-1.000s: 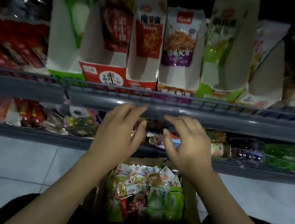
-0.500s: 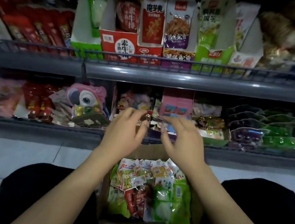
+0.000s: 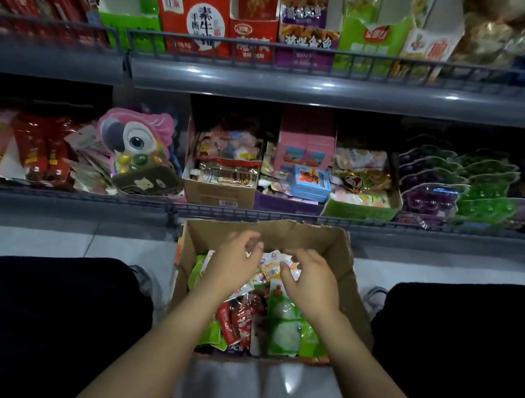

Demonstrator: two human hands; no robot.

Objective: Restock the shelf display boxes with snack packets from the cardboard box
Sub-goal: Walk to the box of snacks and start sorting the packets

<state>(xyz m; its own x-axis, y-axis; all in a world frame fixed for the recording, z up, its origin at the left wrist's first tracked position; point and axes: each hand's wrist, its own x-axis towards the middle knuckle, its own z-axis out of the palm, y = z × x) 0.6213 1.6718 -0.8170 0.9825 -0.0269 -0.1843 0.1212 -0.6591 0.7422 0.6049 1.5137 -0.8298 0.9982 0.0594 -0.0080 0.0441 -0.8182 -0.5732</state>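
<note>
Hands (image 3: 271,270) over jumbled snack packets (image 3: 264,317)

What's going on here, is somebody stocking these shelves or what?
Yes. A person crouches in front of a snack shelf with an open cardboard box of mixed snack packets on the floor between their knees. Both hands are down in the box: the left hand and the right hand hover over the packets at the far end, fingers curled as if picking some up. The display boxes on the upper shelf look partly empty.
</note>
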